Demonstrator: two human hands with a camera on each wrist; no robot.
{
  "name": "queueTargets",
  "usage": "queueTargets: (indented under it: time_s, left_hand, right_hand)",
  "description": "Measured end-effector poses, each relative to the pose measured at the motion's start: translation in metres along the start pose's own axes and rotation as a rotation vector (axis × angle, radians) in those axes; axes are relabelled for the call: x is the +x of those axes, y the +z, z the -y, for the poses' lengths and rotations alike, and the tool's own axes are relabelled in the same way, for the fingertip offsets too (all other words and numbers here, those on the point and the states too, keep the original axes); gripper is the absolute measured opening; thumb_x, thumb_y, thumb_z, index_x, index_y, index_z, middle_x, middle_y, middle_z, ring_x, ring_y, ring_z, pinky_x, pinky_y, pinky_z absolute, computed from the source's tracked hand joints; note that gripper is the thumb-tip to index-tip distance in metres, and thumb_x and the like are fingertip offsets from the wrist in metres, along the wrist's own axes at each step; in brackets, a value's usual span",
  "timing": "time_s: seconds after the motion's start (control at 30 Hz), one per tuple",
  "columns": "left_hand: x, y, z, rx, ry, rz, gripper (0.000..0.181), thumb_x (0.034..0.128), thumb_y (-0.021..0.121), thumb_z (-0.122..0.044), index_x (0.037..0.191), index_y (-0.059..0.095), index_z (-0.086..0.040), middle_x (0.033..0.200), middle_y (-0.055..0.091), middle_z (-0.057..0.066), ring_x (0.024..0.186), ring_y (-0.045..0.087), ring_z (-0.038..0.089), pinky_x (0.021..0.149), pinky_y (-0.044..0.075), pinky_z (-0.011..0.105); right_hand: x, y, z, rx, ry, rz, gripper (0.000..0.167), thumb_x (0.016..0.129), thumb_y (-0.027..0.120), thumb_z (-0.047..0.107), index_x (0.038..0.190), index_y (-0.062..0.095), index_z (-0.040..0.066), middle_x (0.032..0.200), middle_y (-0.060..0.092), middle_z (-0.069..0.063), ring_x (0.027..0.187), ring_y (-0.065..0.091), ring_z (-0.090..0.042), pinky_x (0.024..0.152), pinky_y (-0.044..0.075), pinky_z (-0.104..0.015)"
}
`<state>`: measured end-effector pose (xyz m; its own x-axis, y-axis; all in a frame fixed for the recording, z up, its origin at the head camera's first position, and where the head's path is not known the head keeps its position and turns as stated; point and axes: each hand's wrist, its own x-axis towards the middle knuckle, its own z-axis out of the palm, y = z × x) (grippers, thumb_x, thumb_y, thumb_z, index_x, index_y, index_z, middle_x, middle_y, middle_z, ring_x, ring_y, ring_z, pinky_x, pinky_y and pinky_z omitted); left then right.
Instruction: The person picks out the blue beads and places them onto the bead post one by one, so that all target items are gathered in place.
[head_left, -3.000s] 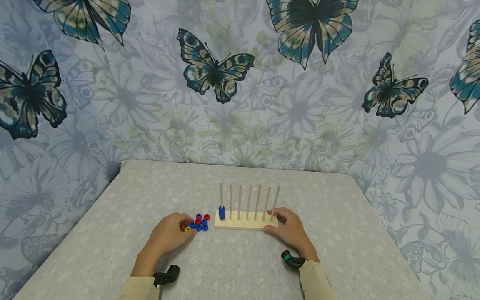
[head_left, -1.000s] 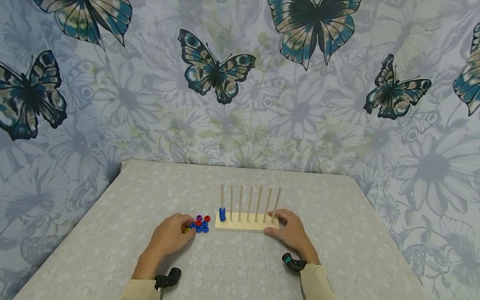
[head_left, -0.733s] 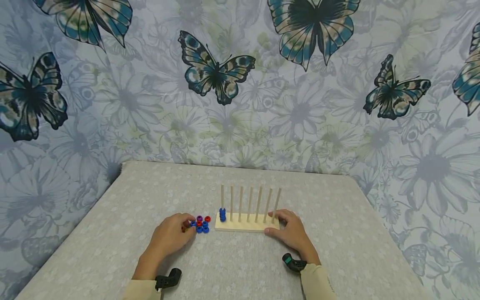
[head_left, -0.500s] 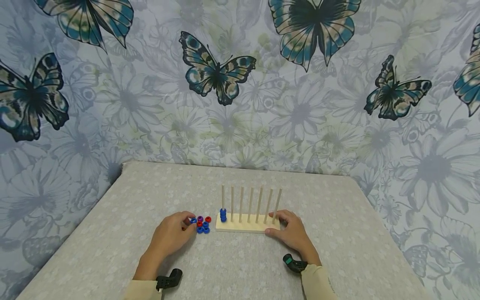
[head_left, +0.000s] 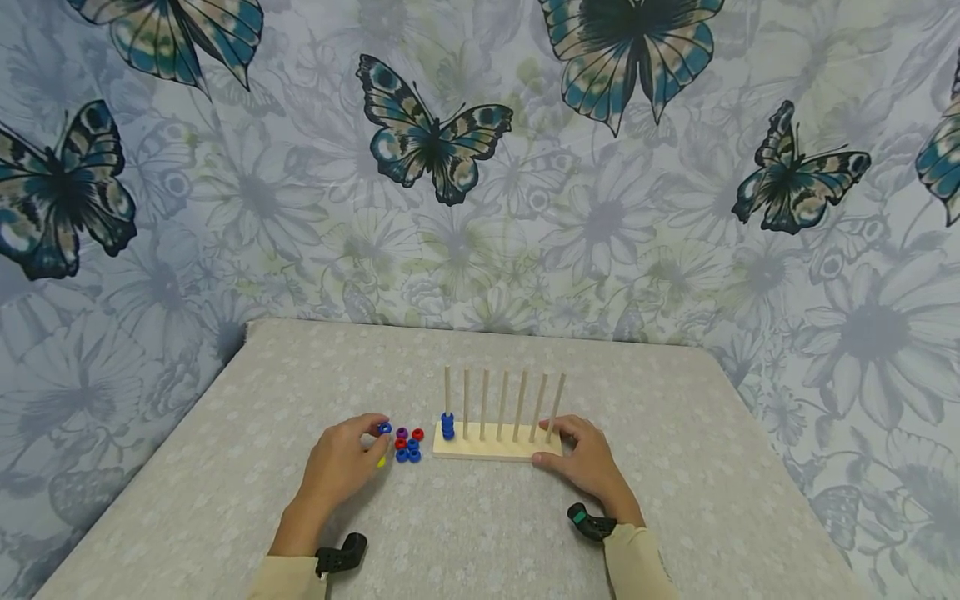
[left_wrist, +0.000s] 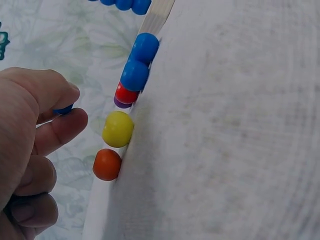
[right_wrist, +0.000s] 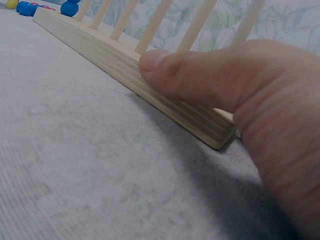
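My left hand (head_left: 339, 461) pinches a blue bead (left_wrist: 63, 109) between thumb and finger, raised off the table. Close by it lie a yellow bead (left_wrist: 118, 129) and an orange bead (left_wrist: 107, 164). Beside the hand sit loose blue, red and purple beads, among them a red bead (head_left: 417, 434) and a purple bead (head_left: 402, 432). With thumb in front and fingers behind, my right hand (head_left: 588, 462) grips the right end of a wooden peg board (head_left: 487, 450). Blue beads (head_left: 447, 426) are stacked on its leftmost peg; the other pegs carry no beads.
A pale patterned cloth covers the table (head_left: 465, 525). Behind it hangs a butterfly-print backdrop (head_left: 600, 225). The upright pegs (head_left: 502, 404) stand in a row along the board. Each wrist wears a black camera.
My left hand has picked the blue bead out of the cluster and lifted it, uncovering the yellow bead below. The right hand keeps its grip on the board.
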<state>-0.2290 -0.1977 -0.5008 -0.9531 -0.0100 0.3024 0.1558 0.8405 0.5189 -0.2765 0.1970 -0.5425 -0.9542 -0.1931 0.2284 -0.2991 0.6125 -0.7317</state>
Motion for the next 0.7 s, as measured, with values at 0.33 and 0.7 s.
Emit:
queueTargets:
  time_s: [0.33, 0.7]
  left_hand:
    - [-0.0011, -0.0030, -0.0040, 0.005, 0.006, -0.093, 0.032, 0.0901, 0.074, -0.026, 0.120, 0.071, -0.014, 0.101, 0.075, 0.002, 0.090, 0.070, 0.023, 0.071, 0.056, 0.041]
    - [-0.0002, -0.0054, -0.0086, -0.005, 0.037, -0.225, 0.028, 0.0889, 0.075, -0.024, 0.115, 0.073, -0.013, 0.096, 0.073, 0.003, 0.056, 0.049, 0.011, 0.053, 0.044, 0.024]
  right_hand:
    - [0.0002, -0.0006, 0.0030, 0.023, 0.000, 0.001, 0.051, 0.070, 0.087, 0.054, 0.114, 0.070, 0.036, 0.119, 0.066, 0.017, 0.115, 0.059, -0.012, 0.101, 0.046, -0.044]
    - [-0.0010, -0.0021, 0.0073, 0.010, 0.015, -0.009, 0.049, 0.069, 0.088, 0.052, 0.112, 0.070, 0.038, 0.118, 0.066, 0.018, 0.113, 0.059, -0.011, 0.100, 0.046, -0.042]
